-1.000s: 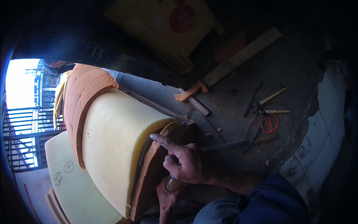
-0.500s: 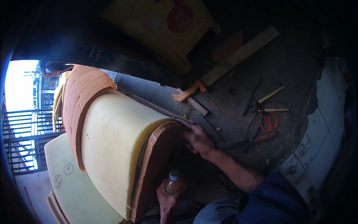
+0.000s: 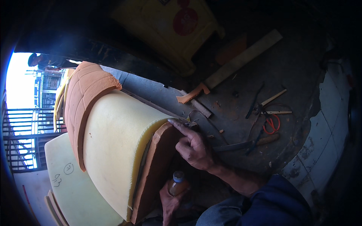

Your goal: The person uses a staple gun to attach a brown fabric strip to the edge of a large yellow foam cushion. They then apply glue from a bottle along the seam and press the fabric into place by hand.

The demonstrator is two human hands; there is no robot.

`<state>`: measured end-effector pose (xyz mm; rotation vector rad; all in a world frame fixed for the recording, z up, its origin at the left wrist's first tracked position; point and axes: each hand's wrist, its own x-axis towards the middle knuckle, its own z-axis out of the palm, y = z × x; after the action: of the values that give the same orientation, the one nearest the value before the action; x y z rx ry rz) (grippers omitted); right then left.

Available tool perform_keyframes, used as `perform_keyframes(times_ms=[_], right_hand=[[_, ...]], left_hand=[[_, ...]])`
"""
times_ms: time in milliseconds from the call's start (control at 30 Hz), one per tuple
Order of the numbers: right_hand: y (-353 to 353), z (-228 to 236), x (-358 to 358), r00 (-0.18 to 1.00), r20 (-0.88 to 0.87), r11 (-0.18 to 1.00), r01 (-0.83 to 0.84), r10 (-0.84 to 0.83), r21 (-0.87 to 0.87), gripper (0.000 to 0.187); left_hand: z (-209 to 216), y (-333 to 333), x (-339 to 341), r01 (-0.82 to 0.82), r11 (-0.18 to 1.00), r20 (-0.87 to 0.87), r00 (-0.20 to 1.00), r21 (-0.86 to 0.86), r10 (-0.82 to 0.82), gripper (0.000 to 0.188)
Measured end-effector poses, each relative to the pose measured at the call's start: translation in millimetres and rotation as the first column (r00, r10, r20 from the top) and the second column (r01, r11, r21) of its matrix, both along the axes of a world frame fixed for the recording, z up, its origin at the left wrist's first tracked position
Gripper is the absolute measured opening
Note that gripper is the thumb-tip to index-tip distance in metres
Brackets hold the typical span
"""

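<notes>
Snugly, bottle (image 3: 176, 185) clamped in left hand (image 3: 169, 202), cream foam (image 3: 113, 139) at loose, pointing right hand (image 3: 195, 150)

the head view comes from the left of two fisheye cameras worn on the person's head. it looks steeply down and forward from above and to the right of the pale yellow foam (image 3: 113, 132), close enough that it looms large. the wide field takes in the bright opening (image 3: 24, 81) beyond the foam's left side and the dark floor (image 3: 301, 90) on its right.
</notes>
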<state>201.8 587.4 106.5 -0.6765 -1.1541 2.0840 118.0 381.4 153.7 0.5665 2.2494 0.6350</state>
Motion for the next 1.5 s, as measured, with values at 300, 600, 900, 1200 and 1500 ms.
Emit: perform_keyframes(times_ms=[300, 600, 900, 1200, 1500], right_hand=[[-26.2, 29.2, 2.6, 0.979, 0.164, 0.794, -0.004, -0.121, 0.608, 0.065], [-57.7, 17.5, 40.9, 0.957, 0.088, 0.925, -0.289, 0.276, 0.247, 0.06], [-86.6, 24.1, 39.5, 0.952, 0.023, 0.88, -0.291, 0.305, 0.374, 0.063], [-57.9, 43.9, 56.6, 0.751, 0.132, 0.522, -0.562, 0.648, 0.642, 0.054], [144.6, 54.8, -3.1, 0.989, 0.138, -0.03, -0.137, 0.051, 0.99, 0.062]], left_hand=[[0.9, -10.6, 0.6, -0.03, 0.995, 0.01, 1.0, 0.093, 0.029, 0.045], [21.4, -27.9, 3.1, -0.131, 0.95, 0.014, 0.991, 0.283, 0.133, 0.036], [27.5, -38.6, 5.6, -0.058, 0.936, -0.007, 0.998, 0.347, 0.065, 0.03], [18.1, -42.4, 7.3, -0.303, 0.902, 0.235, 0.943, 0.308, 0.237, 0.036], [19.7, -50.2, 17.6, -0.158, 0.978, 0.104, 0.984, 0.135, 0.144, 0.04]])
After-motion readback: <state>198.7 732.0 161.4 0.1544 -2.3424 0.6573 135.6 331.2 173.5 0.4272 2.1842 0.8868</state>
